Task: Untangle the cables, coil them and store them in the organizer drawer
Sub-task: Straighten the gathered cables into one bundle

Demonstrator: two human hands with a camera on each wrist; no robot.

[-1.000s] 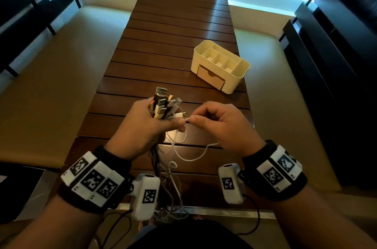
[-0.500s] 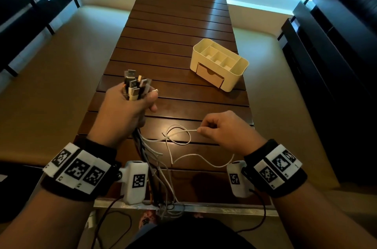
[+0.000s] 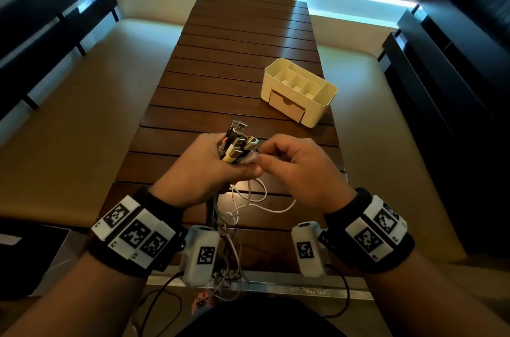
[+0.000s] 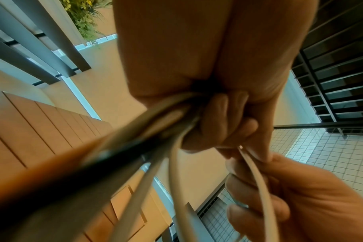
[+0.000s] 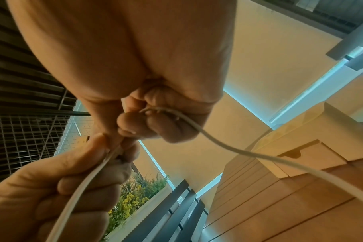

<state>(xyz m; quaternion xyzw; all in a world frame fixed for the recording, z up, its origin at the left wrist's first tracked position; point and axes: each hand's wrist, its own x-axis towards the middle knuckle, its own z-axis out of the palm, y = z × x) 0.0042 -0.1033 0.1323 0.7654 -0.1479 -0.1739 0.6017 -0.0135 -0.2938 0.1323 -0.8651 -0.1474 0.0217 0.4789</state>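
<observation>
Your left hand (image 3: pixel 205 171) is fisted round the bunch of cables (image 3: pixel 237 145), plug ends fanned upward above the knuckles, tails hanging down past the wrist and over the near edge of the desk (image 3: pixel 220 88); the left wrist view shows the fingers curled tight on the bundle, dark and white strands alike. Your right hand (image 3: pixel 295 165) meets it at the thumb side, fingertips pinching one white cable (image 3: pixel 265 207) right where it leaves the bunch; that cable loops down under both hands and back toward the tangle. The right wrist view confirms the pinch, with the strand (image 5: pixel 228 147) trailing away across the frame.

The relation that matters: the white cable's free run lies below and toward you, while its plug sits up in the left fist; so I judge it will come clear by drawing rightward and away from the left hand, along the strand's own line, not across the others. The right hand is the one placed to pull.

The organizer (image 3: pixel 299 91) sits well apart, ahead and to the right, its drawer (image 3: pixel 287 105) closed.
</observation>
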